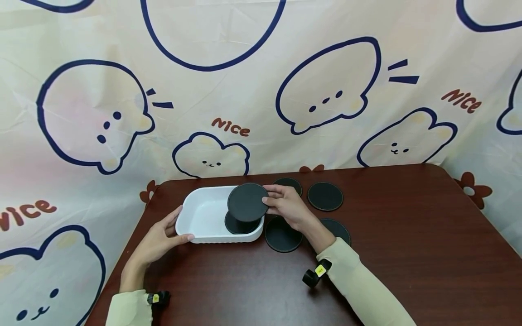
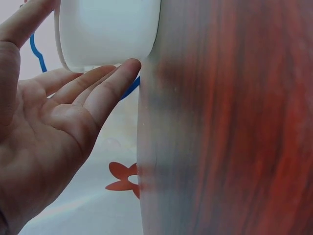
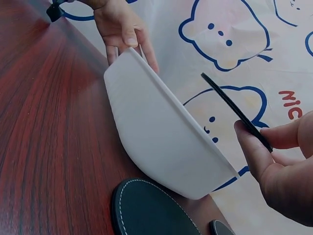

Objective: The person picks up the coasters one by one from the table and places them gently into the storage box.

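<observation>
My right hand [image 1: 290,208] pinches a round black coaster [image 1: 248,202] by its edge, thumb on one face and fingers on the other. The coaster is tilted above the right end of a white oval-cornered tray [image 1: 204,213]. Inside that end lies another black coaster [image 1: 240,225], partly covered by the held one in the head view. My left hand [image 1: 159,240] holds the tray's left end, thumb at the near corner and fingers along the end wall. In the right wrist view, the held coaster [image 3: 237,111] shows edge-on, apart from the tray wall [image 3: 156,127].
Several more black coasters lie on the brown table [image 1: 408,235] right of the tray: one near coaster [image 1: 284,235] close beside it, a far one [image 1: 325,196], and others partly hidden by my right hand and forearm. A patterned cloth [image 1: 261,99] hangs behind the table.
</observation>
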Motion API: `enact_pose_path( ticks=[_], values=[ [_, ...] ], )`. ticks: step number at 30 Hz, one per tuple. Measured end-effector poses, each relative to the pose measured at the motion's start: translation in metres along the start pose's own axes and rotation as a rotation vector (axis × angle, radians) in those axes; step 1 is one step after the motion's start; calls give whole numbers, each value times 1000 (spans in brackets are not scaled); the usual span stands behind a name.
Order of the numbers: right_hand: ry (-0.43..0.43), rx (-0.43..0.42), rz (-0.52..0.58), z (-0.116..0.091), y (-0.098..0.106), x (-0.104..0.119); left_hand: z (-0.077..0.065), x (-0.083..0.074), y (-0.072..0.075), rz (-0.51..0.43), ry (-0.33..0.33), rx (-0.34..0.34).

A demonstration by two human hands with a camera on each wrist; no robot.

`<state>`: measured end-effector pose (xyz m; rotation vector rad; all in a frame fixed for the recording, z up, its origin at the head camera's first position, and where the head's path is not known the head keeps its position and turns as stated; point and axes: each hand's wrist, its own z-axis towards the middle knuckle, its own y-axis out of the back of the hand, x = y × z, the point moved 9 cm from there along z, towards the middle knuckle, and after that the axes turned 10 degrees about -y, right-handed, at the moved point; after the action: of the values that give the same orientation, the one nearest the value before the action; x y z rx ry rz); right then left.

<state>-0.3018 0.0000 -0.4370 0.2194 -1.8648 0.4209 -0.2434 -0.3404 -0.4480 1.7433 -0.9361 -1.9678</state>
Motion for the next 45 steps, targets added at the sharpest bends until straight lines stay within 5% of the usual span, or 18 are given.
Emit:
enact_pose_path(
  ticks=[45],
  values=[
    [-30, -62, -153, 23, -33, -5, 1, 2, 0, 7, 8, 1]
  ],
)
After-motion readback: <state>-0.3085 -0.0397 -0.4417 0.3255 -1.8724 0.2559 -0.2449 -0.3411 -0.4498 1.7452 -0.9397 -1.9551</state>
